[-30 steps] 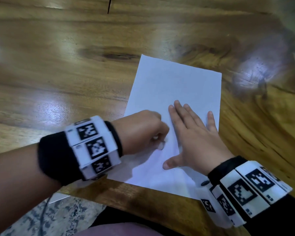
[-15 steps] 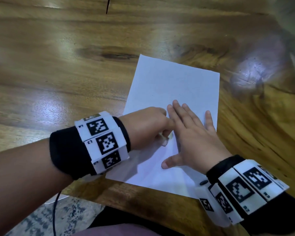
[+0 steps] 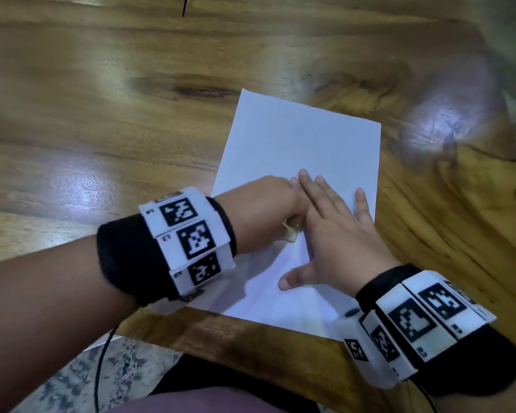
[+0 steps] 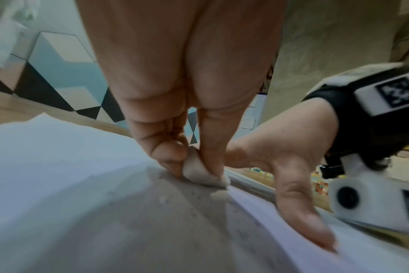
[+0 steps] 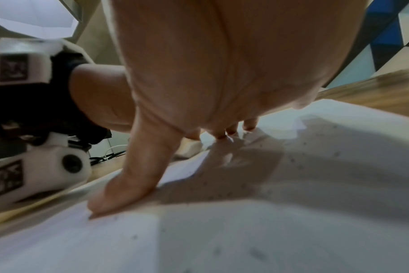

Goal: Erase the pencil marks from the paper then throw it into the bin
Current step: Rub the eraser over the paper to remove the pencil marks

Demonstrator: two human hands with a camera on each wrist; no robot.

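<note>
A white sheet of paper lies on the wooden table near its front edge. My left hand pinches a small off-white eraser and presses it onto the sheet; the left wrist view shows the eraser squeezed between thumb and fingers, touching the paper. My right hand lies flat on the sheet with straight, spread fingers and holds it down, right beside the left hand. Small grey eraser crumbs are scattered on the paper. No pencil marks are clear to me.
The table stretches far to the left and back with glossy reflections. Past its front edge are a patterned rug, a thin black cable and my lap. No bin appears in any view.
My left hand with the eraser has slid right and slightly away along the sheet until it is against the right hand. The right hand stays flat on the paper.
</note>
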